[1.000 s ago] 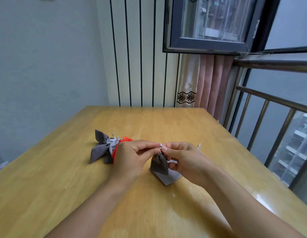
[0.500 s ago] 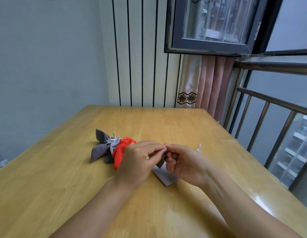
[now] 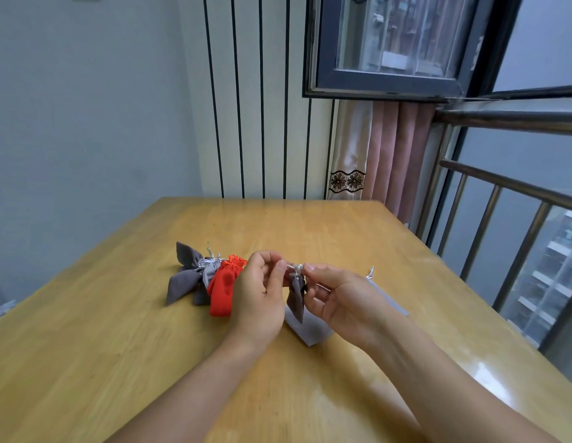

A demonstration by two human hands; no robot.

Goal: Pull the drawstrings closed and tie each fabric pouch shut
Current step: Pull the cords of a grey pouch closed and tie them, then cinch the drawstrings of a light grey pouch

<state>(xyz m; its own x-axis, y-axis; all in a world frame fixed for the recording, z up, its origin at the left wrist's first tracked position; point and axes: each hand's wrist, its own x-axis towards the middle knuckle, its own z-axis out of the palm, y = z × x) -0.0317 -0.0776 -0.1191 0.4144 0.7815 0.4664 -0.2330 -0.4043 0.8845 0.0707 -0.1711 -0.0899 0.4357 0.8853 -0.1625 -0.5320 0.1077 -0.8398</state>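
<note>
A small dark grey pouch (image 3: 296, 297) hangs between my hands above the wooden table (image 3: 118, 330). My left hand (image 3: 259, 295) and my right hand (image 3: 339, 298) each pinch its silver drawstring (image 3: 295, 267) at the gathered top. Under them lies a flat light grey pouch (image 3: 305, 327), with its silver cord end (image 3: 370, 272) showing past my right hand. To the left lies a heap of pouches: a red one (image 3: 223, 289) and dark grey ones (image 3: 182, 279) with silver cords.
A metal railing (image 3: 502, 219) runs along the table's right side. A pink curtain (image 3: 396, 155) and an open window (image 3: 390, 46) stand behind the far right corner. A striped wall panel (image 3: 262, 107) backs the table.
My fingertips were pressed together over the pouch top half a second ago. They have drawn slightly apart, and the silver cord and hanging grey pouch show between them again.
</note>
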